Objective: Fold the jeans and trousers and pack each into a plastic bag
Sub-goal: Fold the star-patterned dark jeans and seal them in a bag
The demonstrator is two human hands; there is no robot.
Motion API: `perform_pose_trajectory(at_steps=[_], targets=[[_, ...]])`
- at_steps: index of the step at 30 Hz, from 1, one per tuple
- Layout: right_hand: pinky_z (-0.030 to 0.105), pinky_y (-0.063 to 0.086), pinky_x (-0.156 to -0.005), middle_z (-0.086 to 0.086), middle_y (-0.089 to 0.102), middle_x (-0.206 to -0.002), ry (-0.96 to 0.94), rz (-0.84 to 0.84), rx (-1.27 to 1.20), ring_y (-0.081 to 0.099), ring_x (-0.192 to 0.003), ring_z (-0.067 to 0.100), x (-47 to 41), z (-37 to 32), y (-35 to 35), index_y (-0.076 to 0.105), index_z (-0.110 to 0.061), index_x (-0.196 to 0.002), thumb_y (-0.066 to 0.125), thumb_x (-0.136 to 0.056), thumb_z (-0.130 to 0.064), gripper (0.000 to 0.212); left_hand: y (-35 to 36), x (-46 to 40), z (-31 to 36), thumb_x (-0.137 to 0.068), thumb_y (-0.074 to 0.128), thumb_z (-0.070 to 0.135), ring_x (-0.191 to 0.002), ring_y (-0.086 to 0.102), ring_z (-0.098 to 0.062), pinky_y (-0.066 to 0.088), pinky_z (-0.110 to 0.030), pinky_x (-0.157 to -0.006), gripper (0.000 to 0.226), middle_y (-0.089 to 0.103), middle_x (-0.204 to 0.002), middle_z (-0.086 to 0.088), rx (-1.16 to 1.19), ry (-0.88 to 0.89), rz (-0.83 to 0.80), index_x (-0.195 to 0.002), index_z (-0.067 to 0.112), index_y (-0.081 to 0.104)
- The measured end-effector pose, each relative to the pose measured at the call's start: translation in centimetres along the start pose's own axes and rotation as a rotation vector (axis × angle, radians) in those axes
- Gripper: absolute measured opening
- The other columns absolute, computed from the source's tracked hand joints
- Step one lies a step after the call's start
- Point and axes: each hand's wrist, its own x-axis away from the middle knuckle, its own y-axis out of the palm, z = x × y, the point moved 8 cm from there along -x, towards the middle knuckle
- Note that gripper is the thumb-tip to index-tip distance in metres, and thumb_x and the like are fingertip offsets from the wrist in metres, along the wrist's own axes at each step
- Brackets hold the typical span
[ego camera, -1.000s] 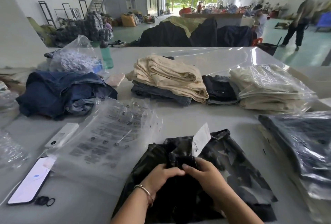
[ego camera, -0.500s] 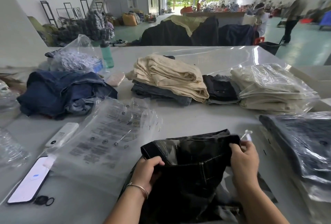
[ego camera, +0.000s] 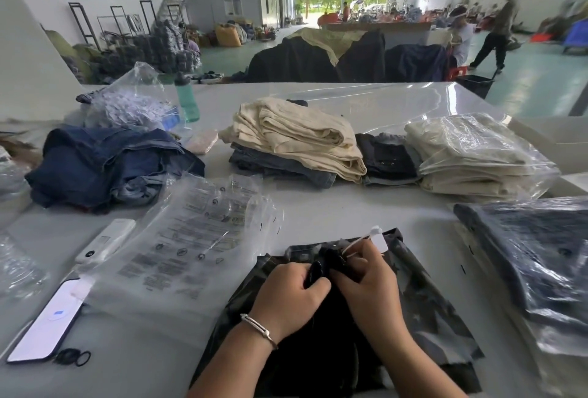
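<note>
Camouflage trousers (ego camera: 423, 311): lay at the near edge of the bench (ego camera: 334, 206), white tag (ego camera: 377, 240) at the waistband. Left hand (ego camera: 288, 297) and right hand (ego camera: 370, 283): together, both gripping the waistband fabric. Empty plastic bags (ego camera: 197, 238): just left of the trousers.

A smartphone (ego camera: 47, 324) lies screen-up at the near left edge of the white table (ego camera: 318, 206), with black hair ties (ego camera: 72, 358) just beside its near corner. A white handheld device (ego camera: 106, 241) lies beyond the smartphone. A green water bottle (ego camera: 187, 96) stands upright at the far left.
</note>
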Motion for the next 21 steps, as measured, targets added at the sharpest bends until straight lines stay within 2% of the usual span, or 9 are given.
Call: perform_pose_trajectory(at_steps=[3,6,8,10,11,13,15,18,21], targets=[[0.030,0.051,-0.064,0.001,0.072,-0.075,0.034,-0.069,-0.132,0.066,-0.069,0.015,0.2,0.2,0.0,0.058,-0.021,-0.085,0.065,-0.086,-0.007,0.016,0.6,0.0,1.0,-0.079,0.047,0.041,-0.058,0.054,-0.012,0.039,-0.026,-0.054,0.025,0.059,-0.058,0.005,-0.188,0.058,-0.028,-0.064,0.022,0.054],[0.022,0.053,-0.076,-0.003,0.072,-0.089,0.103,-0.193,-0.216,0.067,-0.086,0.008,0.1,0.6,0.4,0.064,-0.027,-0.097,0.071,-0.084,-0.023,0.016,1.8,0.1,1.6,-0.077,0.040,0.042,-0.078,0.061,-0.018,0.041,-0.025,-0.062,0.028,0.068,-0.081,-0.001,-0.220,0.096,-0.135,-0.081,0.023,0.059],[0.022,0.053,-0.078,-0.007,0.071,-0.091,0.098,-0.176,-0.104,0.066,-0.086,0.004,-0.3,1.0,-0.3,0.064,-0.030,-0.100,0.077,-0.077,-0.025,0.026,3.3,0.5,1.4,-0.072,0.043,0.034,-0.070,0.058,-0.019,0.038,-0.026,-0.059,0.021,0.063,-0.068,-0.004,0.049,0.026,-0.268,-0.072,0.019,0.057],[0.027,0.054,-0.075,-0.007,0.072,-0.084,0.089,-0.110,-0.048,0.067,-0.080,0.004,-1.0,1.0,-1.7,0.066,-0.029,-0.093,0.074,-0.075,-0.006,0.030,4.9,0.8,1.1,-0.068,0.046,0.020,-0.067,0.057,-0.018,0.041,-0.026,-0.060,0.022,0.062,-0.068,-0.006,0.390,-0.077,-0.354,-0.078,0.012,0.065],[0.027,0.053,-0.073,-0.007,0.072,-0.081,0.079,-0.107,-0.022,0.067,-0.077,0.005,-1.4,1.0,-2.4,0.067,-0.029,-0.090,0.069,-0.073,0.002,0.036,4.9,0.7,0.8,-0.067,0.047,0.015,-0.069,0.060,-0.016,0.044,-0.025,-0.062,0.025,0.066,-0.072,-0.005,0.460,-0.086,-0.313,-0.081,0.013,0.068],[0.024,0.051,-0.072,-0.007,0.072,-0.078,0.061,-0.162,0.036,0.067,-0.076,0.006,-2.0,1.2,-3.7,0.067,-0.031,-0.087,0.067,-0.073,0.009,0.042,3.0,-0.6,-0.2,-0.070,0.055,0.010,-0.075,0.063,-0.008,0.048,-0.023,-0.069,0.020,0.069,-0.079,0.004,0.359,-0.041,-0.061,-0.079,0.023,0.068],[0.026,0.053,-0.075,-0.005,0.071,-0.080,0.058,-0.266,0.019,0.067,-0.079,0.011,-2.1,1.3,-5.0,0.069,-0.030,-0.087,0.069,-0.076,0.008,0.039,1.3,-2.0,-0.4,-0.072,0.068,0.010,-0.093,0.058,-0.003,0.049,-0.025,-0.084,0.029,0.064,-0.098,0.011,0.110,0.035,0.094,-0.093,0.029,0.063],[0.023,0.052,-0.077,0.004,0.071,-0.087,0.032,-0.383,-0.111,0.066,-0.083,0.014,-2.0,0.5,-7.4,0.071,-0.019,-0.094,0.067,-0.079,0.009,0.033,3.9,-4.2,1.8,-0.070,0.078,0.020,-0.129,0.032,-0.012,0.027,-0.026,-0.111,0.073,0.039,-0.140,0.009,-0.093,0.180,-0.177,-0.134,0.034,0.046],[0.021,0.051,-0.077,0.007,0.072,-0.091,0.010,-0.505,-0.230,0.066,-0.085,0.014,-1.5,-0.4,-9.7,0.070,-0.007,-0.099,0.066,-0.078,0.013,0.030,7.4,-5.3,5.7,-0.071,0.080,0.026,-0.137,0.019,-0.011,0.015,-0.022,-0.113,0.070,0.028,-0.151,0.007,-0.165,0.370,-0.336,-0.134,0.030,0.050]])
